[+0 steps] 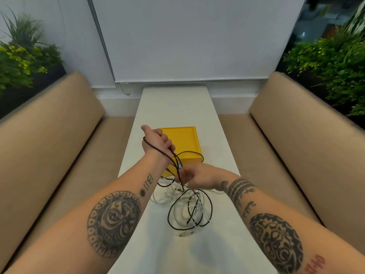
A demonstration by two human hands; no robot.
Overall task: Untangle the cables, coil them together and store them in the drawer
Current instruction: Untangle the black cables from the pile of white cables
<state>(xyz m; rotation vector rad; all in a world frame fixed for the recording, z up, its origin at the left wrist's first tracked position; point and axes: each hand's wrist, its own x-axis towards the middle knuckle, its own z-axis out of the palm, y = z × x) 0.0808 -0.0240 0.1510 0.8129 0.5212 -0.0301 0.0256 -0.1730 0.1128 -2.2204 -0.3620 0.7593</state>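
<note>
Two hands work one black cable (pixel 156 148) over a narrow white worktop (pixel 177 107). The left hand (pixel 158 140) is raised, with its fingers curled round the cable. One loop passes over the back of its wrist. The right hand (pixel 194 176) is lower and nearer and is blurred. Its fingertips appear to pinch the same cable, but the exact grip cannot be made out.

Between the hands the strands run steeply downward, slanting from far-left to near-right. Below the right hand the cable opens into large loose loops that rest on the worktop and extend toward the viewer, along its length.

White cables (pixel 162 198) lie tangled under and among these loops; against the white surface their count and ends are hard to make out. A small plug near the front of the heap cannot be identified.

The yellow drawer box (pixel 185 139) stands on the worktop just beyond the hands. Its near face is largely hidden by the hands and cable — whether the drawer is open cannot be told.

Beige benches (pixel 49 135) flank the worktop, both cut off by the frame edges.
</note>
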